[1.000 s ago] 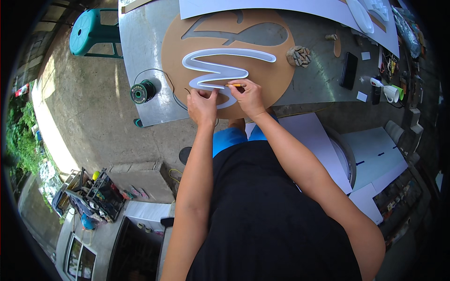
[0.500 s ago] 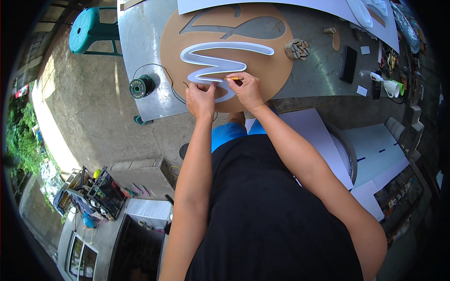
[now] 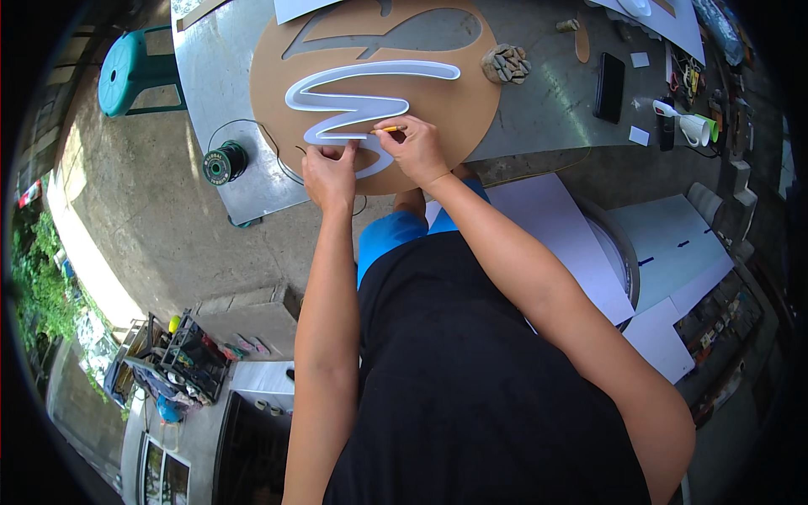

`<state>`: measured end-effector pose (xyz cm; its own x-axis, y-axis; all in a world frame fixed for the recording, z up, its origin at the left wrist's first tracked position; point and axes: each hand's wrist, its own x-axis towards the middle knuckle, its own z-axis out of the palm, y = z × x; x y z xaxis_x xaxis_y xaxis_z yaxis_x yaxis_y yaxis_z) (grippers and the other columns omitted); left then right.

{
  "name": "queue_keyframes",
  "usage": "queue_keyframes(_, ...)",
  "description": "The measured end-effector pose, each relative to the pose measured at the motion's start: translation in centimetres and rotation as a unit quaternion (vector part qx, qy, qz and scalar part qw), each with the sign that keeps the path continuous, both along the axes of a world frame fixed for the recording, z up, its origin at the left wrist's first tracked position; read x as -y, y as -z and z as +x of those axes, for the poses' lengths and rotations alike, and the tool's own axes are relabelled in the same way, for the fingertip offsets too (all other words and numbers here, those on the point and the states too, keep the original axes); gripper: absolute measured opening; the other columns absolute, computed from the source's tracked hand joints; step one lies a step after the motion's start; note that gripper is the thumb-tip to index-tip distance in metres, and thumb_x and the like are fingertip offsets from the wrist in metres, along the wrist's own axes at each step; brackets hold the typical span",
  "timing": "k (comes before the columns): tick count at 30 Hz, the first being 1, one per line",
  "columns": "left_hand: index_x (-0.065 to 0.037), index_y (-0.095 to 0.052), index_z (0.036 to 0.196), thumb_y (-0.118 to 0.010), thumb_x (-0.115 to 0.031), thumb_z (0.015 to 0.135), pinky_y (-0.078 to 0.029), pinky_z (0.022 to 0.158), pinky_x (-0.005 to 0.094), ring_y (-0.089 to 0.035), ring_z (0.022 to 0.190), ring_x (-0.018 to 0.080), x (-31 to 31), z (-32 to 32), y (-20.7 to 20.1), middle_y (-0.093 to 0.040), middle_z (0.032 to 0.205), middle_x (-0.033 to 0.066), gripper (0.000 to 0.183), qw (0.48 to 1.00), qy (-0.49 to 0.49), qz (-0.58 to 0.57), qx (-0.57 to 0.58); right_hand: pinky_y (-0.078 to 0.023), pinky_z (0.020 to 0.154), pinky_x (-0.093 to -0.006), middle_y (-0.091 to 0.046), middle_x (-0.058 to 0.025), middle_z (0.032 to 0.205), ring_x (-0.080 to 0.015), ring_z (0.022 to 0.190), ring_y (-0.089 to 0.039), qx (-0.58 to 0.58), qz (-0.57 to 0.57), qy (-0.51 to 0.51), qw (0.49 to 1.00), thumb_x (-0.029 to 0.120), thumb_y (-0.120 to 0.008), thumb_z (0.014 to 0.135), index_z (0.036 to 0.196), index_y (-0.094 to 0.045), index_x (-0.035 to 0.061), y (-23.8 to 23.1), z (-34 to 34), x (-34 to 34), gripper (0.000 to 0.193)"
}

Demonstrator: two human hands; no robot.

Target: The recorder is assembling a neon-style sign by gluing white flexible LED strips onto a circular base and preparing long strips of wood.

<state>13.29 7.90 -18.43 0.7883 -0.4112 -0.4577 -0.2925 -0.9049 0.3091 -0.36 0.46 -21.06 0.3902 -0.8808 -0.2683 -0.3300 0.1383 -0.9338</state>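
Brown disc (image 3: 425, 97) on metal table (image 3: 543, 114)

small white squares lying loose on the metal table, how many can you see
2: one white square beside the upper end of the black phone, another white square near its lower end. Others could be hidden under clutter.

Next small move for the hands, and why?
Probably guide the yellow pencil-like tool a short way along the white letter shape's edge, left hand steadying. The right hand grips the tool with its tip at or very near that edge; the left fingertips are at the shape's lower part, over the round brown board.
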Motion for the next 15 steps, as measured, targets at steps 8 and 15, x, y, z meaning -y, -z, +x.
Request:
queue_keyframes(8,-0.005,-0.061,0.086,-0.086,-0.049,0.075,-0.051,0.076,0.0457,-0.065,0.084,0.0325,-0.31,-0.03,0.53,-0.063,0.09,0.0112,0.052,1.0,0.002,-0.007,-0.003,-0.057,0.072,-0.0279,-0.077,-0.0099,0.097,-0.0144,0.079,-0.072,0.003,-0.011,-0.013,1.0,0.008,-0.075,0.085,0.098,-0.078,0.0024,-0.08,-0.19,0.06,0.015)
queue_keyframes(15,-0.005,-0.062,0.085,-0.086,-0.049,0.075,-0.051,0.076,0.0457,-0.065,0.084,0.0326,-0.29,0.16,0.56,-0.064,0.088,0.0114,0.052,1.0,-0.001,0.001,-0.007,-0.057,0.067,-0.0306,-0.075,-0.0118,0.088,-0.0189,0.071,-0.071,0.029,-0.029,0.015,0.999,0.012,-0.076,0.082,0.093,-0.078,0.0038,0.38,0.08,-0.16,0.014)
